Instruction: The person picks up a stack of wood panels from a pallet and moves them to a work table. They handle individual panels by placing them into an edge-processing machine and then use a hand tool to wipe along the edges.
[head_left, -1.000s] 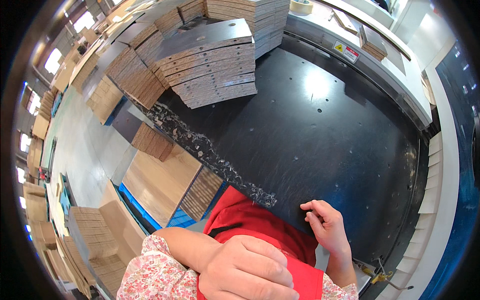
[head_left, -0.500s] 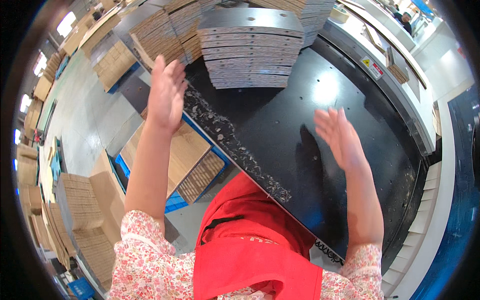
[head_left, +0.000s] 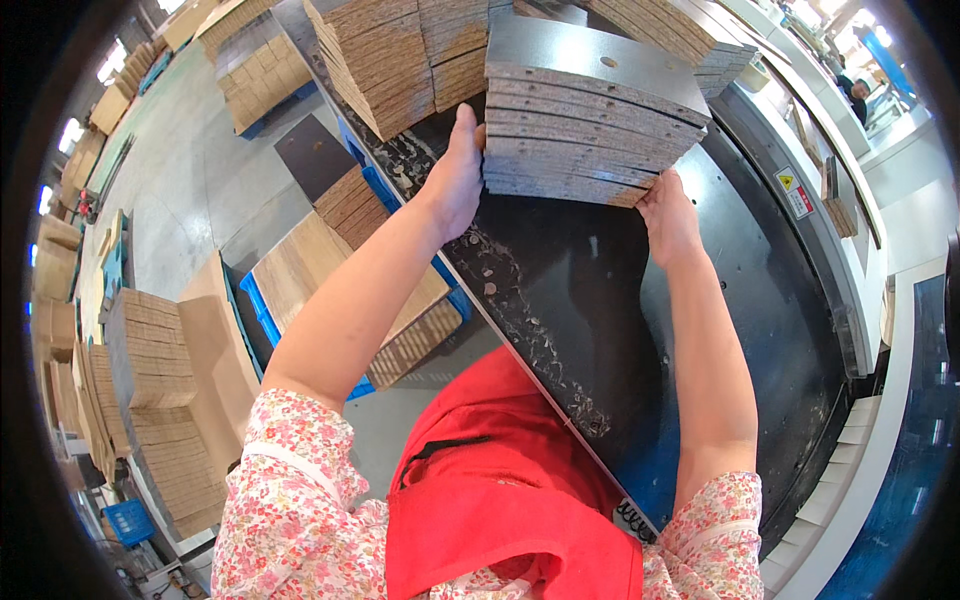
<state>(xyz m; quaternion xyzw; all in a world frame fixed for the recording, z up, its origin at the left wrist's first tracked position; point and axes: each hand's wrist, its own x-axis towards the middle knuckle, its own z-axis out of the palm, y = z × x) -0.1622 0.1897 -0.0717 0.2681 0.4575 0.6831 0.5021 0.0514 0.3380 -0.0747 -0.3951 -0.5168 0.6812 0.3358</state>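
A stack of several chipboard panels (head_left: pixel 590 135) with grey faces and small drilled holes along the edges stands at the far side of the black machine table (head_left: pixel 600 290). My left hand (head_left: pixel 460 185) presses against the stack's left side, its thumb pointing up and its other fingers partly hidden. At the lower right corner, my right hand (head_left: pixel 668 215) has its fingers closed on the bottom edge of the stack. Between them the two hands clasp the panels from both sides.
More chipboard stacks (head_left: pixel 385 65) stand behind and to the left. Wood shavings (head_left: pixel 520 310) lie along the table's left edge. Boards on a blue pallet (head_left: pixel 262 300) sit on the floor at left. A grey machine beam (head_left: pixel 800 240) borders the right; a person (head_left: pixel 856 95) is far off.
Both hands have moved from open in the air onto the sides of the panel stack. The view has shifted, so the stack sits further right in the picture.
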